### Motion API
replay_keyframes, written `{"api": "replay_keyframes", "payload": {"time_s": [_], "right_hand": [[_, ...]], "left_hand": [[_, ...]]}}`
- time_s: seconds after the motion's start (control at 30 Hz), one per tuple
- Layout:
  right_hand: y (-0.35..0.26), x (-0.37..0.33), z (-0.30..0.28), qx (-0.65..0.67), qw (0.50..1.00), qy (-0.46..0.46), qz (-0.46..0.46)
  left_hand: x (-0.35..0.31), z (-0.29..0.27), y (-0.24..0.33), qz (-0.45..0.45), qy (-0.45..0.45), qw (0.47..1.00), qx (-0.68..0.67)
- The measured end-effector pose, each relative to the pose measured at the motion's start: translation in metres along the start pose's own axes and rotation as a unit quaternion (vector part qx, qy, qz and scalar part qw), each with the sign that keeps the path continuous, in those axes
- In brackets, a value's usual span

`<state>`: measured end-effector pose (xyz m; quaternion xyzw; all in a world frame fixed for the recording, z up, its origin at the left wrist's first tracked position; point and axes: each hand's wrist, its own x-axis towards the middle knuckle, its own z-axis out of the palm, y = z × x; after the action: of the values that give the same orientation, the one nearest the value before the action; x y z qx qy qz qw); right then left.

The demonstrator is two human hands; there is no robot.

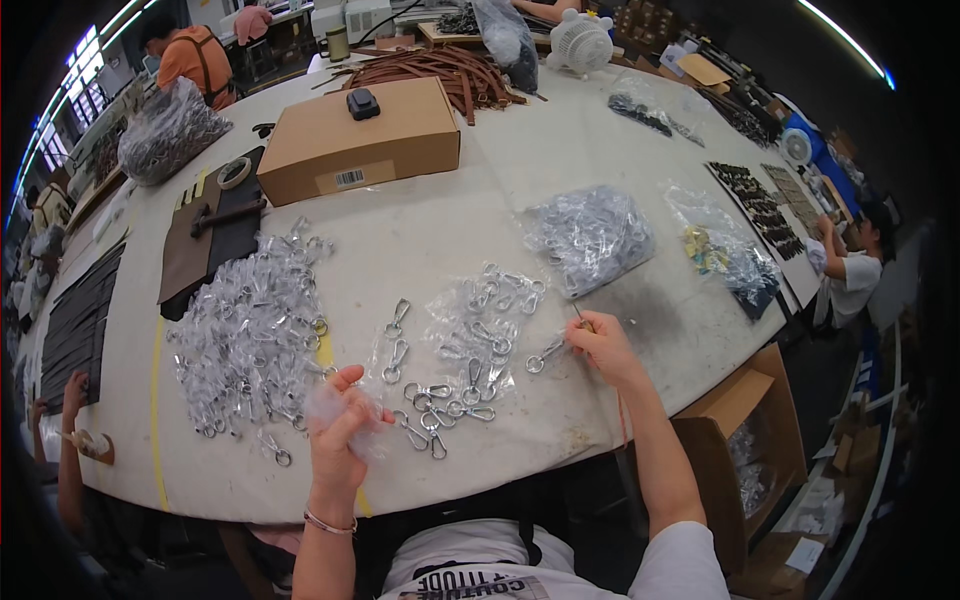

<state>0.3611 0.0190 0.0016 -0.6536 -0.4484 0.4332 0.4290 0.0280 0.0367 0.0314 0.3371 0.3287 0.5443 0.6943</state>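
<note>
My left hand [345,430] is closed around a crumpled clear plastic bag [325,402] above the near edge of the table. To the right, my right hand [602,348] pinches a thin pointed tool [578,314], mostly hidden by the fingers. A silver snap hook [545,356] with a ring lies right beside those fingertips; whether they touch it I cannot tell. Between my hands are several bare snap hooks [433,412] in a loose cluster. Just beyond them, more hooks [490,335] lie among clear bags. A big pile of bagged hooks [250,340] spreads left of my left hand.
A full clear bag [588,238] sits beyond my right hand. Farther back stands a cardboard box [360,140] with a black device [363,103] on top. An open carton [740,430] is below the table's right edge. Co-workers [855,260] sit around the table.
</note>
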Motion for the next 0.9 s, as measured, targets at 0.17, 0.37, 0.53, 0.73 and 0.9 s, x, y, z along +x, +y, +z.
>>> {"api": "replay_keyframes", "payload": {"time_s": [0.17,0.37,0.53,0.73,0.9], "right_hand": [[-0.009,-0.013,0.002,0.142,0.988,0.033,0.047],[0.003,-0.02,0.0,0.052,0.997,0.035,0.046],[-0.003,-0.025,-0.003,-0.348,0.937,0.02,-0.022],[-0.035,-0.041,0.017,-0.442,0.878,0.129,-0.127],[-0.035,-0.035,0.035,-0.418,0.887,0.011,-0.196]], "left_hand": [[-0.003,-0.009,-0.008,-0.061,-0.001,0.998,-0.021],[-0.004,-0.015,-0.007,-0.095,-0.022,0.991,-0.093],[-0.004,-0.013,-0.008,-0.092,-0.03,0.991,-0.096],[-0.006,-0.013,-0.009,-0.1,-0.076,0.99,-0.067],[-0.009,-0.007,-0.014,-0.128,-0.128,0.983,-0.038]]}}
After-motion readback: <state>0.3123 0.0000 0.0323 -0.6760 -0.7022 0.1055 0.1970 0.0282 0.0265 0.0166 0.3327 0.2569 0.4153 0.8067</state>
